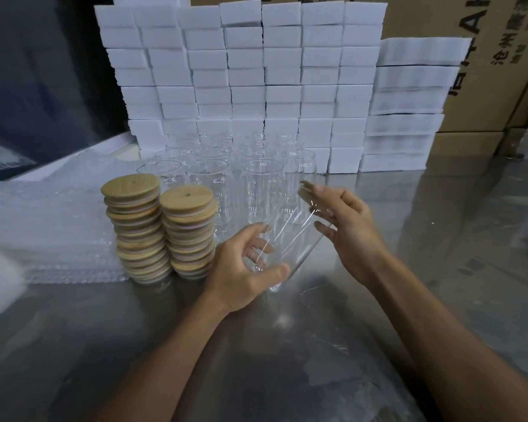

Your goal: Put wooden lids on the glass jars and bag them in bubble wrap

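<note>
The left hand (244,269) has its fingers curled round the lower part of a glass jar (287,239), thumb at front, and holds it tilted w/ the mouth toward 1 o'clock, just above the steel table (378,300). The right hand (345,226) pinches a wooden lid (310,194) at the jar's mouth, fingers bent round its edge; the lid looks on the rim or very near, I cannot tell if it is seated. So the step in hand is probably the capping. The next move asks to press the lid straight & even, then to reach to 9 o'clock for the bubble wrap bags (49,226). Two lid stacks (162,233) stand at approx. 10 o'clock of the hands, uncapped jars (208,178) in rows at 12, white foam blocks (241,71) behind them.
</note>
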`<state>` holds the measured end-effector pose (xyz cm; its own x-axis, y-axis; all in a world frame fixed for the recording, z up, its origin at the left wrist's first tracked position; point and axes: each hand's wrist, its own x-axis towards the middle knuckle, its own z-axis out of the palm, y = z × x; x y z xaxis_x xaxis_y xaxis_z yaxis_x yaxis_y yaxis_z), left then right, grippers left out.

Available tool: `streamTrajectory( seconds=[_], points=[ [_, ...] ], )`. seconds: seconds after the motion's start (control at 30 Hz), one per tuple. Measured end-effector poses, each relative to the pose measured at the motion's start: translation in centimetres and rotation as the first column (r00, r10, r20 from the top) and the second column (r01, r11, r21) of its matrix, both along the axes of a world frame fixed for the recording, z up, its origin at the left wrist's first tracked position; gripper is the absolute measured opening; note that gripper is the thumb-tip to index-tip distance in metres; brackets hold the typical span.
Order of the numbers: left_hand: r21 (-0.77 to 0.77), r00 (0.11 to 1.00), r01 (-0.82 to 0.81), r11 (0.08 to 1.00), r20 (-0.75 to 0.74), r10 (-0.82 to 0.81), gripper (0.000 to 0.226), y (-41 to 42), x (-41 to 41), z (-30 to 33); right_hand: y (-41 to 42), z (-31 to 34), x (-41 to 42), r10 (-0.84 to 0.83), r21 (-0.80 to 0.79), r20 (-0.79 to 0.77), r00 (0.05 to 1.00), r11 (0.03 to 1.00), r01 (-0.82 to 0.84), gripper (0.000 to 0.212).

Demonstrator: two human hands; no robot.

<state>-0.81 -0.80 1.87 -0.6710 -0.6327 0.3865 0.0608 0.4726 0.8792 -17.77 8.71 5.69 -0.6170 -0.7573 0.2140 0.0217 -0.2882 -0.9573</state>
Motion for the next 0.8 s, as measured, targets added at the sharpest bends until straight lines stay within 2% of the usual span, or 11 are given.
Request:
streamTrajectory(
  seconds=[0.1, 0.2, 0.3, 0.4, 0.47, 0.53, 0.6, 0.67, 0.8],
  points=[
    [0.182, 0.994, 0.098, 0.978, -0.06, -0.088, 0.075, -0.2, 0.2, 0.3, 0.1, 0.2, 0.3, 0.107, -0.031, 0.034, 0.994, 0.994, -0.106, 0.057],
    [0.246, 0.985, 0.158, 0.956, -0.1, -0.138, 0.074, -0.2, 0.1, 0.5, 0.4, 0.7, 0.5, 0.204, -0.044, 0.09, 0.975, 0.979, -0.201, 0.061],
    [0.195, 0.989, 0.139, 0.971, -0.07, -0.128, 0.073, -0.3, 0.0, 0.5, 0.5, 0.9, 0.6, 0.177, -0.036, 0.07, 0.982, 0.984, -0.174, 0.05],
    [0.052, 0.998, 0.056, 0.997, -0.009, -0.055, 0.074, -0.4, -0.2, -0.1, 0.3, 1.1, 0.7, 0.087, -0.024, 0.012, 0.996, 0.996, -0.086, 0.024],
    [-0.064, 1.0, -0.007, 0.998, 0.001, 0.007, 0.075, -0.2, -0.2, -0.5, 0.3, 1.3, 0.8, 0.048, -0.04, -0.038, 0.998, 0.998, -0.049, 0.015],
    [-0.177, 0.998, -0.065, 0.982, 0.012, 0.068, 0.079, -0.1, -0.3, -0.7, 0.4, 1.6, 0.9, 0.005, -0.06, -0.096, 0.995, 0.998, -0.011, 0.019],
    [-0.226, 0.995, -0.093, 0.97, 0.014, 0.099, 0.08, 0.0, -0.4, -0.6, 0.5, 1.7, 1.0, -0.02, -0.081, -0.14, 0.99, 0.997, 0.009, 0.026],
    [-0.222, 0.994, -0.1, 0.97, 0.013, 0.105, 0.08, -0.1, -0.5, -0.5, 0.5, 1.7, 1.1, -0.01, -0.09, -0.166, 0.986, 0.996, -0.005, 0.028],
    [-0.118, 0.999, -0.034, 0.992, 0.018, 0.037, 0.078, -0.1, -0.5, -0.3, 0.6, 1.6, 1.0, 0.06, -0.07, -0.193, 0.979, 0.995, -0.074, 0.032]
  ],
)
